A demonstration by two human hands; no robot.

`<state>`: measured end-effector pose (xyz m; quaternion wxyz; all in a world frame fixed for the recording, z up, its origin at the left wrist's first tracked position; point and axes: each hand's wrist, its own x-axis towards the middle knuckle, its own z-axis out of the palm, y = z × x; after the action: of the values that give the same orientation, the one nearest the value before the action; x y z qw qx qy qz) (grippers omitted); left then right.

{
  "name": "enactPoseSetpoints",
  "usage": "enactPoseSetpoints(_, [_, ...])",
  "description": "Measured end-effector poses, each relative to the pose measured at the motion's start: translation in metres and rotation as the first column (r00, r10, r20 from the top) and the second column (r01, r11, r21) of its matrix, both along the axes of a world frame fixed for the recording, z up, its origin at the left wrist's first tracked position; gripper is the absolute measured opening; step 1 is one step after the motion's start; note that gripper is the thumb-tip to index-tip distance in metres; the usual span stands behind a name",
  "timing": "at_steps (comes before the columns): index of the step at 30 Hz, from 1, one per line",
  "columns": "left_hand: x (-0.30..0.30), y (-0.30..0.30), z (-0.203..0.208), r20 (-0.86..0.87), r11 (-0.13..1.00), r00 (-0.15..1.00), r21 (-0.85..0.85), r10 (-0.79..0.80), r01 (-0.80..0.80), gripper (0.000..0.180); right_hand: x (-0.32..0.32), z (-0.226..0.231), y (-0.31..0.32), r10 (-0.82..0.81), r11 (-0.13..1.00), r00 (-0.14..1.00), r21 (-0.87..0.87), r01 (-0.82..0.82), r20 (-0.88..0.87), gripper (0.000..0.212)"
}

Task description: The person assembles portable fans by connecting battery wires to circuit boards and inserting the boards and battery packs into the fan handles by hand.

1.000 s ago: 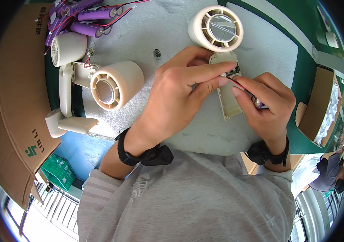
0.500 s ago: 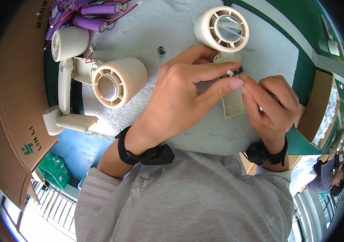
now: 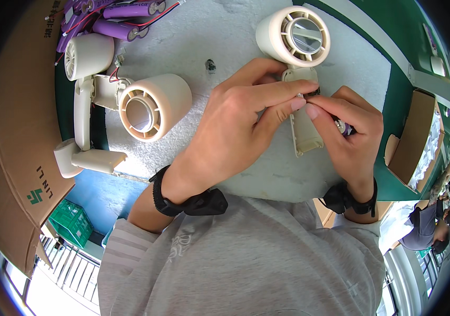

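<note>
My left hand [image 3: 235, 116] is closed, its thumb and index finger pinching a small white wire connector [image 3: 300, 96] at a dark circuit board [image 3: 313, 91]. The board sits in the open handle shell [image 3: 307, 131] of a cream handheld fan [image 3: 267, 39], whose round head points away from me. My right hand [image 3: 354, 124] is closed too, its thumb and index fingertips meeting beside the connector. Curled in its other fingers is a battery cell [image 3: 345, 127], of which only a silver end and some purple show. The fingertips hide most of the board and the thin wires.
More cream fan bodies [image 3: 164, 102] lie at the left on a white foam sheet [image 3: 225, 42]. Purple battery cells [image 3: 117, 29] with red and black leads are heaped far left. Cardboard [image 3: 19, 131] walls the left; an open carton [image 3: 412, 142] stands right. A person [image 3: 425, 231] is beyond.
My right hand has shifted slightly left and turned, its thumb now at the connector and the battery end more exposed. My left fingertips have drawn closer together on the connector.
</note>
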<state>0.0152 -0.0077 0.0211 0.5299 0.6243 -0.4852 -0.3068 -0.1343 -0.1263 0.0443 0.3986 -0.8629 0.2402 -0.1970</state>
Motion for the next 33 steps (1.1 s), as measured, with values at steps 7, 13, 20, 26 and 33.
enactPoseSetpoints(7, [-0.001, 0.000, 0.003, -0.010, 1.000, 1.000, 0.006, 0.005, -0.005, 0.026, -0.002, 0.005, 0.000, 0.091, 0.980, 0.996, -0.178, -0.091, -0.010, 0.018])
enactPoseSetpoints(13, [0.001, 0.000, 0.004, -0.001, 0.999, 1.000, 0.034, -0.007, 0.007, 0.034, -0.002, 0.001, 0.000, 0.141, 0.913, 0.990, -0.389, -0.124, 0.015, 0.017])
enactPoseSetpoints(20, [-0.001, 0.000, 0.003, -0.028, 0.999, 1.000, 0.038, -0.001, 0.002, 0.039, -0.007, -0.001, 0.002, 0.135, 0.923, 0.990, -0.359, -0.139, -0.036, 0.018])
enactPoseSetpoints(26, [-0.001, -0.001, 0.002, 0.035, 1.000, 0.999, 0.011, 0.015, -0.015, 0.042, -0.003, -0.006, 0.007, 0.088, 0.922, 0.996, -0.380, -0.073, 0.022, 0.016])
enactPoseSetpoints(33, [0.000, 0.000, 0.001, 0.004, 0.999, 1.000, 0.033, 0.011, -0.011, 0.044, -0.005, -0.004, 0.010, 0.098, 0.931, 0.995, -0.350, -0.103, -0.032, 0.014])
